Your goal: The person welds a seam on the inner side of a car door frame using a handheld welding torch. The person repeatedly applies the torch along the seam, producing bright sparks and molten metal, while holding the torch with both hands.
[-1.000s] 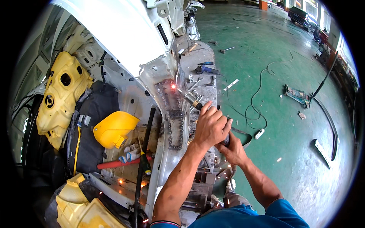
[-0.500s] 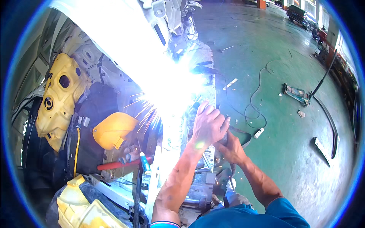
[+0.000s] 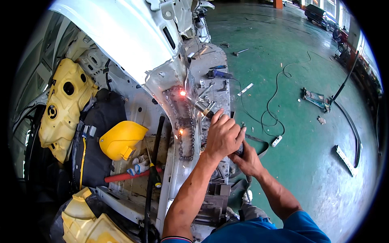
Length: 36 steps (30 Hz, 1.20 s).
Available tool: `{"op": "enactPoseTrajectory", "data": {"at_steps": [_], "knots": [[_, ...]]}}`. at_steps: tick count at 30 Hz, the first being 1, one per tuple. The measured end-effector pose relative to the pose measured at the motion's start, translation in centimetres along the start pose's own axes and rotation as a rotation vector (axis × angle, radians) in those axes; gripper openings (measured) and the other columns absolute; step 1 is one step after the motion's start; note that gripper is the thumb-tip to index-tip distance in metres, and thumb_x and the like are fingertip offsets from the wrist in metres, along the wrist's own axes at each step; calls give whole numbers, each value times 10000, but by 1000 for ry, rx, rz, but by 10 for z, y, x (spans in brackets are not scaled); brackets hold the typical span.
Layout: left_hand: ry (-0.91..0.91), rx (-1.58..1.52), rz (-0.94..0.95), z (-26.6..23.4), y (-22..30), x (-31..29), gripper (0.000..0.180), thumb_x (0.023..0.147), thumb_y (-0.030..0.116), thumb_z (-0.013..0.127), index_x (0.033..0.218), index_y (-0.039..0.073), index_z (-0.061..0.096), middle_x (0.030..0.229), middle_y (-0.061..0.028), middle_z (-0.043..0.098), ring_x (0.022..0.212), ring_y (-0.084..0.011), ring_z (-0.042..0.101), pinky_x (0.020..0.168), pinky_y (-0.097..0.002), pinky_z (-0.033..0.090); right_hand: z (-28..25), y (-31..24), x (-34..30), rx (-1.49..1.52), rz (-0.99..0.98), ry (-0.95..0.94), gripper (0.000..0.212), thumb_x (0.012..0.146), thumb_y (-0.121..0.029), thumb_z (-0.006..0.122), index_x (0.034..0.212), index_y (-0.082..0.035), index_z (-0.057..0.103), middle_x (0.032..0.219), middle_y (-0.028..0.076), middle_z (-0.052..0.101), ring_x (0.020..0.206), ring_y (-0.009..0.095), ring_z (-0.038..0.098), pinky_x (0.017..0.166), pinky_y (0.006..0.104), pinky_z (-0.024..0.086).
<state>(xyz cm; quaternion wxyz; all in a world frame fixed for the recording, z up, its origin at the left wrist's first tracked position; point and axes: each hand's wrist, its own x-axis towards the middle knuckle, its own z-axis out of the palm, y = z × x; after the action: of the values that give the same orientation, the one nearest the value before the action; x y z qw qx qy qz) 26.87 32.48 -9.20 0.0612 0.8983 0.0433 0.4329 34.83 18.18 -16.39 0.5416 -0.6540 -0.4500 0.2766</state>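
A welding torch point(image 3: 201, 107) points up and left, its nozzle near a glowing red spot on the car body pillar point(image 3: 184, 117). My left hand point(image 3: 223, 135) is closed around the torch just behind its nozzle. Behind and to the right of it, my right hand point(image 3: 248, 160) is closed around the torch's dark handle, with the cable hanging below. Dark weld beads point(image 3: 180, 109) outline a patch on the pillar. A smaller orange glow point(image 3: 181, 131) shows lower on the same patch. The exact gap between nozzle and metal is hard to tell.
Inside the car body lie a yellow welding mask point(image 3: 122, 139), a red bar point(image 3: 121, 177), a screwdriver point(image 3: 154, 173) and gloves point(image 3: 139, 166). An angle grinder point(image 3: 221, 74) and loose tools rest on the metal bench point(image 3: 219, 95). A cord point(image 3: 268, 109) and floor jack point(image 3: 318, 99) occupy the green floor.
The blinding white arc and its spray of sparks have gone out, leaving glowing spots and visible weld beads. Both my hands stay in nearly the same place on the torch.
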Motion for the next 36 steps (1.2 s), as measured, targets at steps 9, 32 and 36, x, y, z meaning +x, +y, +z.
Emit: {"op": "enactPoseTrajectory", "data": {"at_steps": [9,32,36], "knots": [[-17,-6,-2,1,0,1,300,880,178,772,649,59,623,692,-82,547,779,-280,581,1122,-517,431,0,4,0,8,19,9,529,897,-309,836,1173,48,559,825,288,690,698,423,665,689,472,536],[-10,-16,-5,3,-3,-4,304,881,177,778,649,63,618,685,-78,537,772,-283,580,1109,-526,437,3,5,0,19,46,2,498,893,-264,821,1181,53,568,809,252,686,669,337,642,666,453,525],[-13,-15,-14,6,-2,-8,301,880,180,784,652,65,624,700,-78,548,793,-282,588,1122,-532,428,4,7,-3,22,44,-2,509,896,-253,813,1219,55,569,838,248,699,690,332,660,695,444,538]]}}
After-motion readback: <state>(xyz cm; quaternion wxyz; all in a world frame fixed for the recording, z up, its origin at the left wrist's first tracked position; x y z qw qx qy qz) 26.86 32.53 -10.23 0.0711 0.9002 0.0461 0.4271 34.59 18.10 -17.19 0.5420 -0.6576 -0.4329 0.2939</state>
